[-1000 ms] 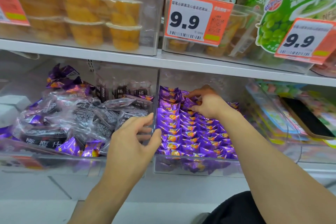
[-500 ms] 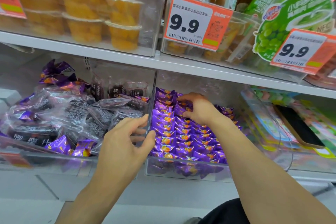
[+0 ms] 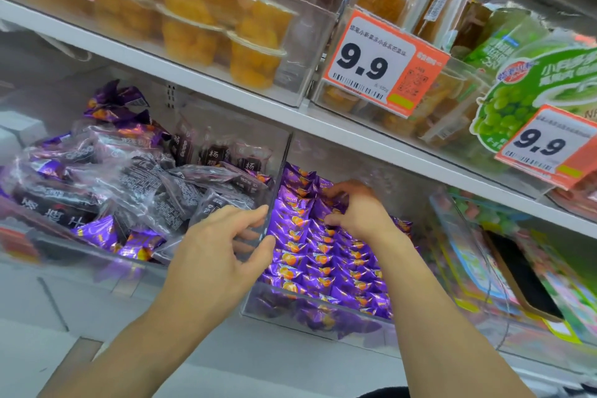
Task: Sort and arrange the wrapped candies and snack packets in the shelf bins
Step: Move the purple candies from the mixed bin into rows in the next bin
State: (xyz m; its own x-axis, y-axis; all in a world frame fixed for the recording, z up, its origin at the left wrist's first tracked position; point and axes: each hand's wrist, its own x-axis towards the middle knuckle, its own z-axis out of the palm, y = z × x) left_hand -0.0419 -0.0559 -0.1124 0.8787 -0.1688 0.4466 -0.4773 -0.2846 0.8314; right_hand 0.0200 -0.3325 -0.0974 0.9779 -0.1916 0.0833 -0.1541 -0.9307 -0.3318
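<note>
Steadying the clear bin divider [image 3: 277, 203], left hand [image 3: 213, 252] pinches its edge; beside it, right hand [image 3: 358, 210], fingers curled, nudges purple candies [image 3: 323, 255] into rows.

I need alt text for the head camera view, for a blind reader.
A person's right hand presses on rows of purple candies in a clear bin, while the left hand grips the divider wall beside dark snack packets.

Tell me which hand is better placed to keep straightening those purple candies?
Probably the right hand: it already lies on the purple candies. The left hand grips the clear divider.
</note>
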